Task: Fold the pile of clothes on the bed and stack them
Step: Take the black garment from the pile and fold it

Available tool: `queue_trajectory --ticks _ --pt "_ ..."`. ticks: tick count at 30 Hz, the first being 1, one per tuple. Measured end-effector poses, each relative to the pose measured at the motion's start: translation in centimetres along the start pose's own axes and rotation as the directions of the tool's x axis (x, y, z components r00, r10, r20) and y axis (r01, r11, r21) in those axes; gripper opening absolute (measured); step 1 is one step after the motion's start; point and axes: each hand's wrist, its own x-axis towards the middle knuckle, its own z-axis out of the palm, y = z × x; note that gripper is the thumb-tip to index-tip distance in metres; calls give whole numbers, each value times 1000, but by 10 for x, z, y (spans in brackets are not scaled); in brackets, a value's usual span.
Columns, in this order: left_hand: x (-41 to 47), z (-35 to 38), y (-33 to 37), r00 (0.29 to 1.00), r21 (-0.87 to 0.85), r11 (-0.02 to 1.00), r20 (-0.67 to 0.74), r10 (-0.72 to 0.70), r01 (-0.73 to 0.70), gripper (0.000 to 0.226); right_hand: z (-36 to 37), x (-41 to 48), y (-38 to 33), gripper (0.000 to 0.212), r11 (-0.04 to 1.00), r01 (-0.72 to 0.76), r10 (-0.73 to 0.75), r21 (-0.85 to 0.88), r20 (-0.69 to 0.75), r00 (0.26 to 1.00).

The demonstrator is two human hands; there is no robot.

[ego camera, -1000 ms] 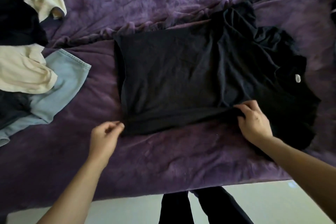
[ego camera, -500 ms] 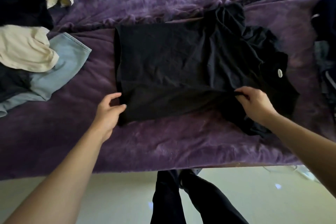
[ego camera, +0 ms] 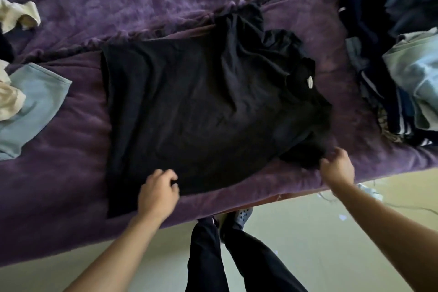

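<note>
A black T-shirt (ego camera: 201, 106) lies spread on the purple bedspread (ego camera: 71, 154), its collar with a white label to the right and its far sleeve bunched up at the back. My left hand (ego camera: 157, 193) pinches the shirt's near edge at the lower left. My right hand (ego camera: 337, 168) grips the near sleeve at the lower right corner.
Light blue jeans (ego camera: 30, 104) and cream garments (ego camera: 9, 99) lie at the left. A heap of dark and striped clothes (ego camera: 384, 66) with pale blue denim (ego camera: 417, 78) sits at the right. The bed's near edge runs just below my hands, above the floor (ego camera: 308, 232).
The near side of the shirt, folded over before, now lies opened toward me. Both hands have moved nearer the bed's edge, and the view has shifted right, revealing the right heap.
</note>
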Motion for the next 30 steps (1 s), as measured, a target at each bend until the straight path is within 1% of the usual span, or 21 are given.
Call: queue_trajectory --ticks 2,4,6,7,8,9,10,11,12,13,14,15,16,17,18,20,22,25,26,28,30 --pt "1 19 33 992 7 993 47 119 -120 15 0 20 -3 34 991 -126 117 55 147 982" --pt "4 38 58 976 44 981 116 182 -188 21 3 30 -14 21 980 -161 123 119 278 953" --pt "8 53 73 959 109 967 196 204 -228 32 5 34 -28 23 964 -153 80 218 310 947" --pt "11 57 76 950 145 960 237 202 -241 37 4 36 -35 21 922 -163 48 351 313 949" --pt "12 59 78 942 180 952 275 193 -247 41 -1 36 -43 15 851 -198 36 487 322 946" --pt "14 59 77 936 209 946 305 176 -246 43 -8 36 -50 8 763 -245 37 598 338 940" --pt "14 58 76 933 233 943 325 155 -238 44 -18 38 -55 8 664 -293 40 688 359 933" --pt "16 57 75 932 253 940 336 137 -229 44 -30 41 -57 11 562 -331 48 758 370 928" --pt "17 54 73 931 269 937 342 123 -223 44 -42 44 -58 13 491 -352 75 797 364 928" --pt "18 52 72 930 283 934 349 113 -220 43 -53 47 -55 16 481 -340 111 808 328 938" --pt "20 50 72 927 297 929 359 106 -221 41 -63 49 -47 19 582 -293 146 758 258 955" --pt "21 49 72 923 311 923 371 100 -225 40 -69 51 -34 23 773 -223 149 594 172 974" --pt "21 47 73 919 325 917 382 96 -231 38 -72 52 -16 27 923 -146 116 357 104 988" --pt "21 47 74 916 341 910 390 93 -238 38 -74 49 0 31 984 -94 82 149 86 993" --pt "21 47 76 916 359 900 388 96 -246 38 -74 47 15 34 994 -92 84 50 135 987" --pt "20 53 83 925 387 876 349 149 -287 39 -75 40 35 35 976 -170 118 139 319 940" --pt "17 62 92 925 400 845 286 251 -354 42 -78 36 41 39 964 -210 104 160 501 859" --pt "19 77 107 907 416 809 254 336 -416 53 -84 35 47 46 986 -163 91 43 677 731" --pt "23 82 110 912 427 809 254 322 -404 57 -88 36 48 48 982 -168 60 84 707 705" --pt "33 87 113 936 457 820 240 258 -343 59 -100 44 54 50 924 -226 -66 310 710 701" --pt "43 88 114 956 489 824 201 213 -286 49 -111 53 59 46 767 -332 -157 549 662 733"
